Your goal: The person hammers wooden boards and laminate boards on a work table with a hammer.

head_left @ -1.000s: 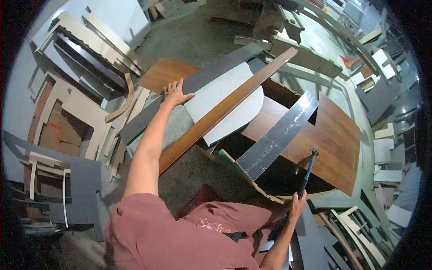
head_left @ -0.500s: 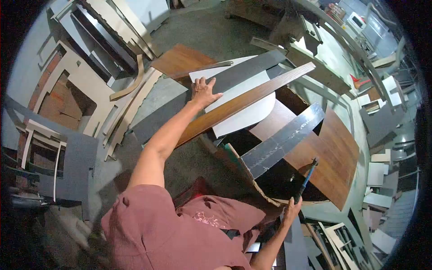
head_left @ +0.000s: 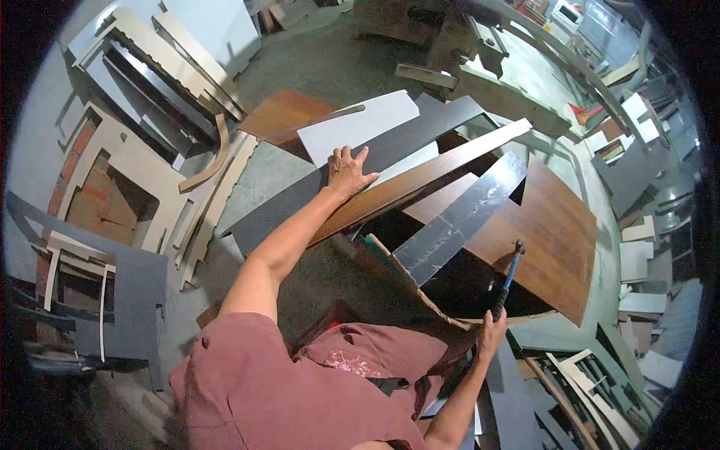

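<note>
My left hand (head_left: 347, 174) grips across a long dark grey board (head_left: 431, 139), fingertips at its far edge and thumb near its close edge. Just on the near side lies a long brown wood-grain plank (head_left: 420, 180), and a white panel (head_left: 360, 127) shows beyond the grey board. My right hand (head_left: 492, 331) is closed round the black grip of a hammer (head_left: 511, 274) with a blue shaft. The hammer head is up, over a large brown wood-grain panel (head_left: 551, 232). A black strip (head_left: 457, 225) with light scuffs rests across the pile.
Cut frames and boards (head_left: 105, 187) lean at the left, with a curved pale strip (head_left: 210, 161) by them. Offcuts (head_left: 581, 397) stand at the lower right, and more scraps (head_left: 641, 300) lie along the right side. A long pale bench (head_left: 517, 97) is at the back.
My left hand and the dark grey board have shifted right and towards me, exposing more of the white panel behind. The view has turned slightly. My right hand still holds the hammer.
</note>
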